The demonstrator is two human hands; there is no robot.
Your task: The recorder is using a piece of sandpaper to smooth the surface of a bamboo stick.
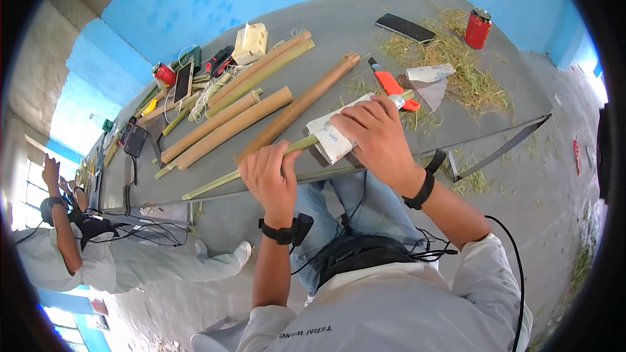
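The person wore a pale grey-white shirt (385,309) with short, loose sleeves (484,274) and a short line of small dark lettering on the front. Below it came light blue jeans (386,205). A black belt-like band (355,259) wrapped the waist, with thin black cables (427,253) tangled at its right side. A thicker black cord (519,261) curved past the right sleeve. The left hand (270,179) and right hand (376,127) were bare. The left wrist had a black strap (277,233) with a small boxy black device (302,229); the right wrist had a black band (422,194).
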